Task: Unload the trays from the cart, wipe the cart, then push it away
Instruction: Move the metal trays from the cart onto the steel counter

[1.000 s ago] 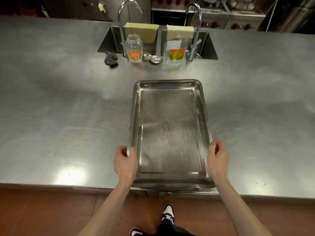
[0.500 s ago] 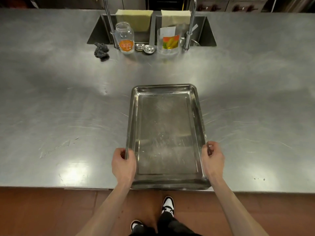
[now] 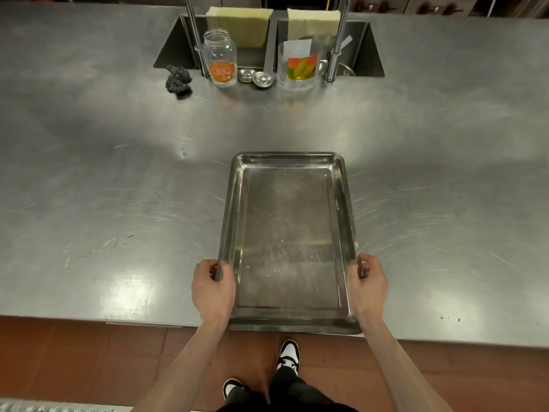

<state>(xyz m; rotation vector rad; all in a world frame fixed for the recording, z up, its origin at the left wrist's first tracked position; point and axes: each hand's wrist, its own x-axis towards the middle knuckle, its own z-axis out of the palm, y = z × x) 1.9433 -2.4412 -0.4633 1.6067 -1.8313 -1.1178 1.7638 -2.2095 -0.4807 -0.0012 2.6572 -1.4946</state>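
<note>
Unloading step: left hand point(image 3: 212, 288) and right hand point(image 3: 367, 285) fingers clamped on tray point(image 3: 286, 242) side rims, near end overhanging bench point(image 3: 118, 179). Next: slide tray forward, release.

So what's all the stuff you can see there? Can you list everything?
tray: 1, silver, near edge of counter, held at both long sides
counter: 1, steel grey, fills the view
sink: 2 basins, far side
taps: 2, silver, at the sink
cloths: 2, pale yellow, over the sink's far rim
jars: 2, clear, by the sink
small lids: 2, silver, between the jars
scrubber: 1, dark grey, left of the jars
shoes: 2, black and white, on the floor
left hand: on tray's left rim
right hand: on tray's right rim
</note>
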